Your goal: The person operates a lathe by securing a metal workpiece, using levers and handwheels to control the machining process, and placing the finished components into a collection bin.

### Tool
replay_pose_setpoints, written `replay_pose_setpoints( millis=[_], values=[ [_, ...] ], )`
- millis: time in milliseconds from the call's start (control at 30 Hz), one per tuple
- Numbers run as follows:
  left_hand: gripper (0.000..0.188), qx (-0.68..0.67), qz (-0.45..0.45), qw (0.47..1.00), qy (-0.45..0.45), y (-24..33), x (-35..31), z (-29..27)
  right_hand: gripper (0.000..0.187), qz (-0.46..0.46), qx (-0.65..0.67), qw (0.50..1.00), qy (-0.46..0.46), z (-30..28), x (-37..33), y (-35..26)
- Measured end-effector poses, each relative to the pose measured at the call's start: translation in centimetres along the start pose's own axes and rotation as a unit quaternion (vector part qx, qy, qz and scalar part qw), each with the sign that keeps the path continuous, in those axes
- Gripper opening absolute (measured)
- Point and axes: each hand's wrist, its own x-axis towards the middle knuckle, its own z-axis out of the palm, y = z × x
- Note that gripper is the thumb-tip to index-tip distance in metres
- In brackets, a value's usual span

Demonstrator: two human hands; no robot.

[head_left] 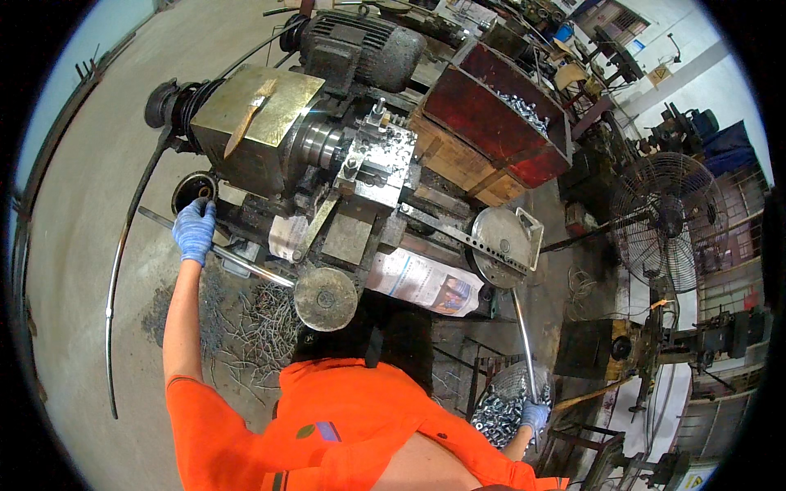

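Note:
My left hand [195, 233], in a blue glove, is at the lower rim of a black round handwheel [183, 191], its fingers curled against it. A long metal bar [254, 268] passes beneath that hand and runs to a round metal disc [325, 299]. At the lower right, my gloved right hand [536, 416] is closed around the lower end of a shiny lever rod [522, 335]. This rod leads up to a larger round disc [496, 237] beside a perforated flat bar [458, 235]. Beneath the right hand is a basket [509, 380] of small metal parts [495, 417].
Before me stands a lathe with a spindle [321, 146], a brush [246, 127] on its housing and a motor [364, 51]. Behind it sits a red bin [491, 114] of parts. A caged fan [670, 217] stands right. Metal shavings [262, 323] litter the floor at left.

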Motion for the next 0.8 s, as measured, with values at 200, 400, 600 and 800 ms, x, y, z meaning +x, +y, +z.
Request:
replay_pose_setpoints(
  millis=[200,400,600,800],
  values=[
    [0.028,-0.002,0.002,1.000,-0.003,-0.2,0.2,0.4,0.043,0.003,-0.012,1.000,0.029,1.7,1.0,1.0],
    [0.028,-0.005,0.005,1.000,0.003,-0.2,0.1,0.2,0.039,-0.014,0.011,0.999,0.035,1.8,0.6,1.2],
    [0.028,-0.009,0.005,1.000,0.007,-0.2,0.1,0.2,0.036,-0.025,0.033,0.998,0.037,1.0,-0.3,0.9],
    [0.029,0.002,0.010,1.000,0.011,-0.1,0.0,0.1,0.038,0.006,0.007,1.000,-0.004,1.2,0.0,1.1]
  ],
)
